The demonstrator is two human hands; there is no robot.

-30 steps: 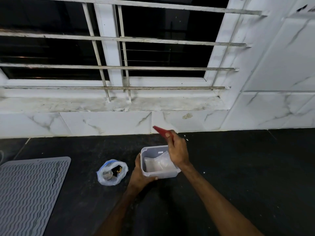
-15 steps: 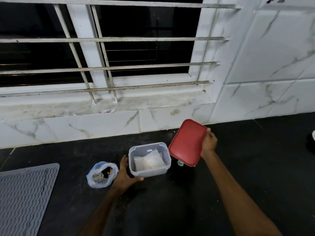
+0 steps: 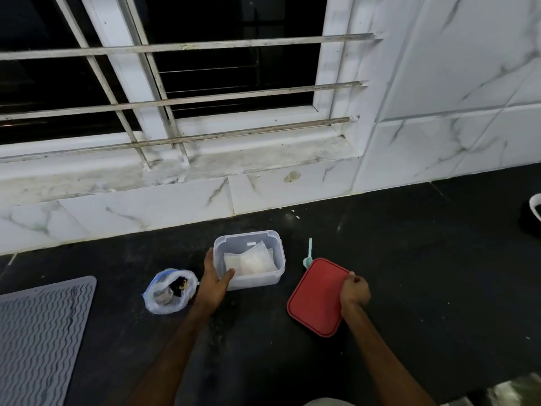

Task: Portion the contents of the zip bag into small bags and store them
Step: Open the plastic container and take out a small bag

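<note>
It looked like a home kitchen: black counter (image 3: 424,288), marble-look tiles (image 3: 453,68) at 2 o'clock, barred window (image 3: 219,24) at 11 o'clock, ribbed drying mat (image 3: 38,341) at 8 o'clock

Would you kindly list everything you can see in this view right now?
container: one, clear, counter centre, lid off.
small bags: at least two, white, inside the container.
lid: one, red, right of the container.
spoon: one, teal, between container and lid.
plastic bag: one, whitish with blue, dark contents, left of the container.
mat: one, grey, ribbed, far left.
counter: one, black, beneath everything.
window bars: several, white, behind the counter.
white object: one, right edge, cut off, unidentifiable.
left hand: one, grips the container's near left corner.
right hand: one, grips the lid's right edge.
</note>
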